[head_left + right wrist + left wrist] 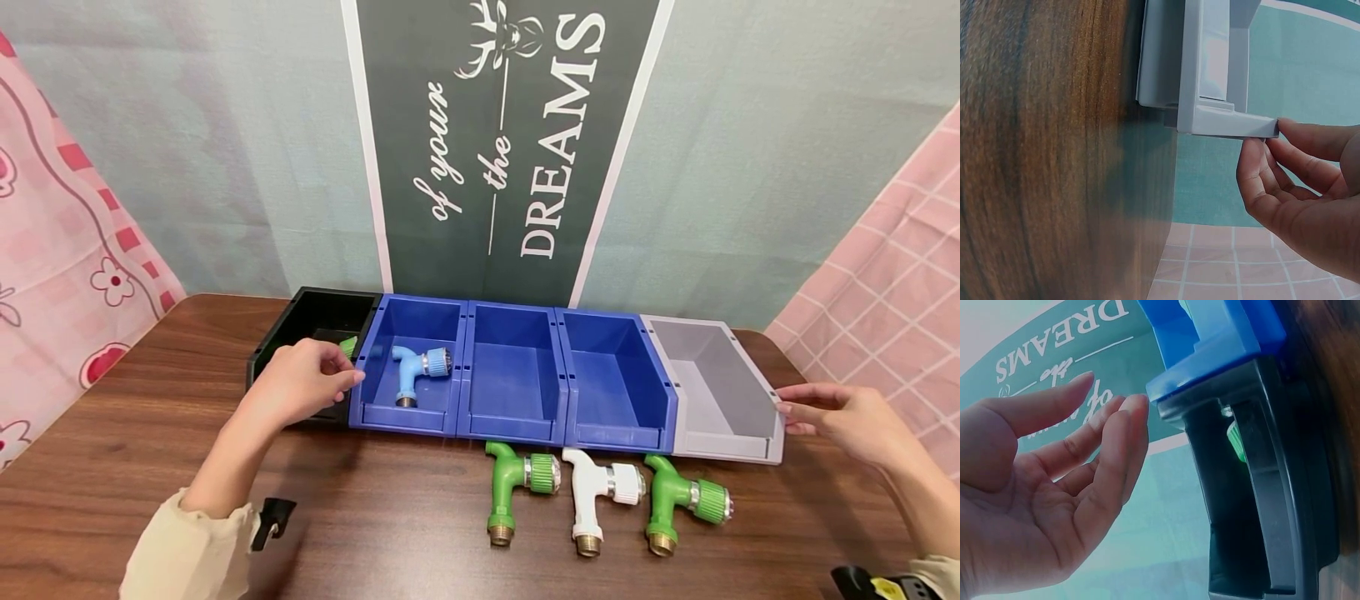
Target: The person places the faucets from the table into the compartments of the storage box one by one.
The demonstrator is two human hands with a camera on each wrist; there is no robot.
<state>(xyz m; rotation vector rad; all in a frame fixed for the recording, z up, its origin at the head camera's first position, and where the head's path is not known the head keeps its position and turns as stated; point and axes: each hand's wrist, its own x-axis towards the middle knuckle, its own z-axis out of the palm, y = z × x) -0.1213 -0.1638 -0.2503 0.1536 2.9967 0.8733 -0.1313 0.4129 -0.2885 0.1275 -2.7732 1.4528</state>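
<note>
My left hand hovers over the black bin, its fingertips near the side edge of the adjoining blue bin. In the left wrist view, the thumb of the left hand stands apart from the loosely bent fingers, and nothing is between them. At the far right end, my right hand pinches the upper edge of the grey bin. The right wrist view has the thumb of the right hand on the bin's corner and the fingers against its outer side.
A blue tap lies in the left blue bin. Two more blue bins, the middle one and the right one, complete the joined row. In front lie a green tap, a white tap and another green tap on the wooden table.
</note>
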